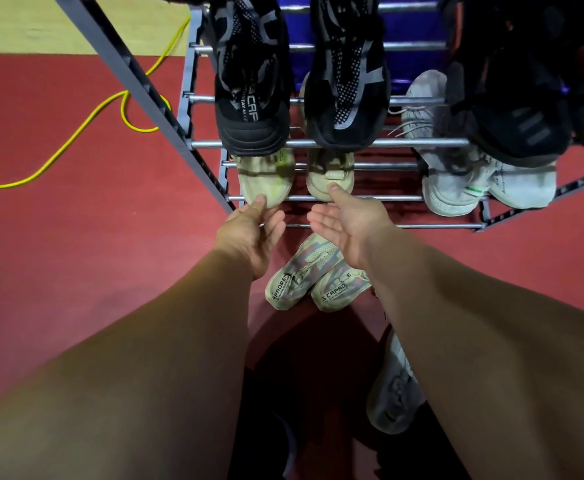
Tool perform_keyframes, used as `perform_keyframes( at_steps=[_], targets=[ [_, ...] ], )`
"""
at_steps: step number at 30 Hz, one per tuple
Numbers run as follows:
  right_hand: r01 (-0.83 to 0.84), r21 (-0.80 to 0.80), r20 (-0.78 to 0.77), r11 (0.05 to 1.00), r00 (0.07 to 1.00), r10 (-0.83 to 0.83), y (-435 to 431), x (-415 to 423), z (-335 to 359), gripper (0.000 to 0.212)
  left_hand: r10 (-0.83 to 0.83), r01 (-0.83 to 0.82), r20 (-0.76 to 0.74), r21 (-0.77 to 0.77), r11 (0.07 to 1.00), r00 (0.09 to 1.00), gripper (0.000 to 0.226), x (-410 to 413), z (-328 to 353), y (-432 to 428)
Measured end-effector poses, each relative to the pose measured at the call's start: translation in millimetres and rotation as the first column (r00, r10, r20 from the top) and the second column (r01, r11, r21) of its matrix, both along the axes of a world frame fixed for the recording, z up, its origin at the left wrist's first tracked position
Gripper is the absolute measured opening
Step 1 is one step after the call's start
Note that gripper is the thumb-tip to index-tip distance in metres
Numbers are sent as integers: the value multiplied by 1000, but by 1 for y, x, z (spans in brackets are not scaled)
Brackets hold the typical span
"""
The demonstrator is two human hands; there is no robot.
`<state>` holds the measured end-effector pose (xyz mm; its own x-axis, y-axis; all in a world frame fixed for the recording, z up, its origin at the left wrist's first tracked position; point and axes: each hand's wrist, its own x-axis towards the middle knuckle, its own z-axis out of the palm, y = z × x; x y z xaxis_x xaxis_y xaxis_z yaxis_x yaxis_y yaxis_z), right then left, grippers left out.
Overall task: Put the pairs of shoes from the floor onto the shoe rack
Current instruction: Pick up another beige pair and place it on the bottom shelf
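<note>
Hands loosely spread, empty: left hand [252, 233] and right hand [346, 226] touch the heels of the beige pair [266, 181] on the rack [352, 143]. Striped pair [314, 278] lies on the floor [93, 237] directly beneath, lengthwise near-to-far, about equally near both hands.

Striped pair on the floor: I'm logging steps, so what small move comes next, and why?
Probably draw the left hand and right hand back and down to the striped pair: the beige pair already sits on the rack, with only thumbs touching its heels.
</note>
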<state>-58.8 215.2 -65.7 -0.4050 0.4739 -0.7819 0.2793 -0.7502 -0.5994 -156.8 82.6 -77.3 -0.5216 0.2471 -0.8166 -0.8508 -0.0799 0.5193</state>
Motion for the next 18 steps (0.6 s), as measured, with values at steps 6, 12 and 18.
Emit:
perform_keyframes(
  at_steps=[6, 12, 18],
  targets=[
    [-162, -10, 132, 987, 978, 162, 11, 41, -6, 25, -226, 230, 85, -44, 972, 970, 21, 20, -2, -13],
    [-203, 13, 461, 979, 870, 174, 29, 116, -36, 21, -334, 390, 221, -304, 869, 916, 12, 61, -36, -42],
    [-238, -25, 448, 971, 865, 224, 29, 135, -68, 27, -274, 357, 256, -371, 858, 927, 23, 75, -67, -54]
  ],
)
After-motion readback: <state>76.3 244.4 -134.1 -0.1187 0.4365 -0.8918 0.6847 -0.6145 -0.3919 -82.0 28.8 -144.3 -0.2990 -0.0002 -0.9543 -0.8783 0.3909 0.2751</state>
